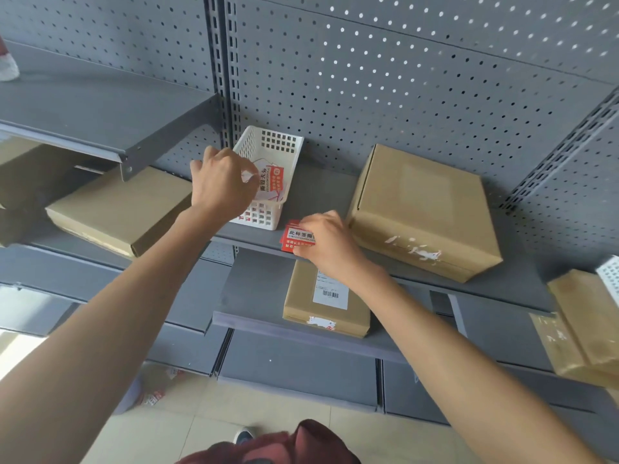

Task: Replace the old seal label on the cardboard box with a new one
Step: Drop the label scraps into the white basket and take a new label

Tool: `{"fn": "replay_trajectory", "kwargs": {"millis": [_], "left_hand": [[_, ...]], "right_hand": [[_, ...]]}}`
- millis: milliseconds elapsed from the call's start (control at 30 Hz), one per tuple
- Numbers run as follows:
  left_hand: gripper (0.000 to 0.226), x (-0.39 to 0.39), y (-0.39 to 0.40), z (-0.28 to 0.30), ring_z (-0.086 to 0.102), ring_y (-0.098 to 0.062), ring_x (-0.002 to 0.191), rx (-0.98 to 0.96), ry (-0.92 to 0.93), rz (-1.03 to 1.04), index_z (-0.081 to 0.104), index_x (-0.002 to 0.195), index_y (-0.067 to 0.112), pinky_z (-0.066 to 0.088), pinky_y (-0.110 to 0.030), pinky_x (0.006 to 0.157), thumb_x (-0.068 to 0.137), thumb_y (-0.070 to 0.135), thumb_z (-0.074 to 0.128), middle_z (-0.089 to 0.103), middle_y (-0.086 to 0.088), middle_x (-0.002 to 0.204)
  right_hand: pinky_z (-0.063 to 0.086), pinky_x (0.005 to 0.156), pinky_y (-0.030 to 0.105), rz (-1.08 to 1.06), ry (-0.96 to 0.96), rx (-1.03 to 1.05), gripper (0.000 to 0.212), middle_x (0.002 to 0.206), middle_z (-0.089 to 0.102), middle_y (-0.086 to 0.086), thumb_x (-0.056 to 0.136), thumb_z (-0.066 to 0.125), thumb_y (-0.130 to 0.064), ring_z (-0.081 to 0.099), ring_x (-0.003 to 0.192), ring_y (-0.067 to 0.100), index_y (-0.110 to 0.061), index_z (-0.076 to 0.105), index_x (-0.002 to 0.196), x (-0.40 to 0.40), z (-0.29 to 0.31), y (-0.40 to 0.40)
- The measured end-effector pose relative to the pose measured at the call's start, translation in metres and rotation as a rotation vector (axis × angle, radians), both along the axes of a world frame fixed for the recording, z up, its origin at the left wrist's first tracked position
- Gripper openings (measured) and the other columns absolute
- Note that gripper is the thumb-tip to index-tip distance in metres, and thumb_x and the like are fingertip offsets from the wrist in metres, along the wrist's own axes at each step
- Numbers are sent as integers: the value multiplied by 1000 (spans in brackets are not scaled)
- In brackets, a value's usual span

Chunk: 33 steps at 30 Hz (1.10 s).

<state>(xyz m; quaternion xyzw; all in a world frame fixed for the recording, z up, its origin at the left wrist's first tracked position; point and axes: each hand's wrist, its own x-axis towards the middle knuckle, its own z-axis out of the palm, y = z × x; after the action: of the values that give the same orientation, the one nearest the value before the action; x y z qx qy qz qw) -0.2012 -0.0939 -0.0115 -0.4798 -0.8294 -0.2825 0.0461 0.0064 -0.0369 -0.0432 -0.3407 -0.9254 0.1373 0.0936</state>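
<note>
**Mia:** Gray shelves (318,192) stand in front of a gray wall full of little holes (418,78). Brown boxes sit on them. Which one gets the new sticker?

**Ben:** I think it is the big cardboard box (422,209) on the middle shelf, on the right. Its front edge has white torn bits (420,251) where a sticker used to be. So the old label looks pulled off already.

**Mia:** Is the new one on yet?

**Ben:** No. That part is still left. The right hand (326,244) pinches a red label (296,236) with white writing, just beside the box at its left corner. It is not stuck on the box.

**Mia:** What is the left hand (222,180) doing?

**Ben:** It reaches into the white basket (268,142) and its fingers are curled around a bit of white paper there. I cannot tell if that bit is a sticker back or something else.

**Mia:** What is in the basket?

**Ben:** Loose red and white label sheets (272,182), piled up. I cannot count them.

**Mia:** Are there other boxes?

**Ben:** Yes. A flat one (117,212) lies on the left. A small one with a barcode sticker (326,303) lies on the shelf below, and it has torn white bits too.

**Mia:** So what comes next?

**Ben:** My guess is the red label gets pressed over the torn spot.
</note>
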Motion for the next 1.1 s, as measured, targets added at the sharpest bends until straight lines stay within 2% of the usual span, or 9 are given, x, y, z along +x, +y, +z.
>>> {"fn": "replay_trajectory", "kwargs": {"millis": [133, 433, 567, 633, 700, 800, 933, 1033, 1100], "left_hand": [[20, 3, 0, 1, 46, -31, 112, 13, 24, 26, 81, 101, 23, 33, -48, 94, 95, 24, 62, 70, -4, 119], [18, 7, -8, 2, 46, -30, 115, 91, 27, -21, 80, 104, 23, 31, -45, 90, 97, 24, 63, 70, -3, 122], [19, 25, -19, 0, 49, -28, 114, 282, -63, -83, 79, 108, 23, 30, -39, 88, 97, 22, 63, 70, 1, 117], [17, 40, -28, -3, 51, -26, 106, 381, -98, -122, 80, 104, 21, 40, -39, 87, 96, 20, 65, 71, 2, 108], [16, 56, -36, -6, 53, -23, 97, 460, -146, -145, 80, 98, 18, 46, -36, 81, 95, 18, 65, 73, 2, 98], [16, 76, -38, -4, 57, -23, 86, 466, -256, -163, 78, 89, 17, 51, -40, 77, 94, 17, 63, 73, 1, 85], [30, 85, -29, 3, 68, -18, 70, 327, -457, -206, 71, 71, 22, 57, -45, 71, 96, 36, 61, 70, 5, 70], [41, 90, -24, 15, 64, -8, 59, 288, -586, -203, 76, 70, 18, 54, -34, 64, 100, 42, 60, 70, 4, 63], [44, 94, -20, 21, 62, -3, 58, 285, -679, -226, 78, 72, 18, 51, -29, 68, 101, 45, 58, 72, 2, 64]], "right_hand": [[43, 103, 43, 11, -43, -7, 48, 131, 65, 10, 89, 75, -31, 49, 119, 28, -4, 66, 127, 3, -6, -1], [49, 97, 42, 56, 1, 34, 35, 131, 68, 2, 93, 71, -31, 54, 116, 24, -15, 73, 124, 10, -6, -7], [53, 89, 42, 50, 76, 24, 23, 121, 74, 0, 96, 67, -26, 59, 106, 25, -16, 78, 112, 13, -10, -9], [54, 80, 42, 50, 136, 41, 20, 101, 78, 0, 97, 63, -22, 60, 93, 26, -15, 80, 92, 14, -13, -9], [53, 70, 40, 25, 209, 80, 28, 81, 75, 0, 98, 59, -18, 59, 82, 24, -13, 73, 74, 16, -15, -9], [50, 64, 37, -40, 374, 140, 22, 83, 76, 0, 97, 61, -19, 61, 78, 22, -14, 76, 83, 18, -10, -7], [52, 68, 41, -81, 584, 295, 15, 87, 77, 1, 93, 64, -15, 67, 76, 23, -9, 77, 90, 24, 5, -5], [50, 68, 41, -99, 677, 494, 11, 88, 78, -2, 91, 68, -12, 66, 73, 22, -9, 77, 85, 34, 24, -4], [48, 68, 40, -84, 714, 601, 13, 89, 78, -3, 93, 67, -13, 65, 73, 21, -10, 77, 84, 40, 35, -2]]}}
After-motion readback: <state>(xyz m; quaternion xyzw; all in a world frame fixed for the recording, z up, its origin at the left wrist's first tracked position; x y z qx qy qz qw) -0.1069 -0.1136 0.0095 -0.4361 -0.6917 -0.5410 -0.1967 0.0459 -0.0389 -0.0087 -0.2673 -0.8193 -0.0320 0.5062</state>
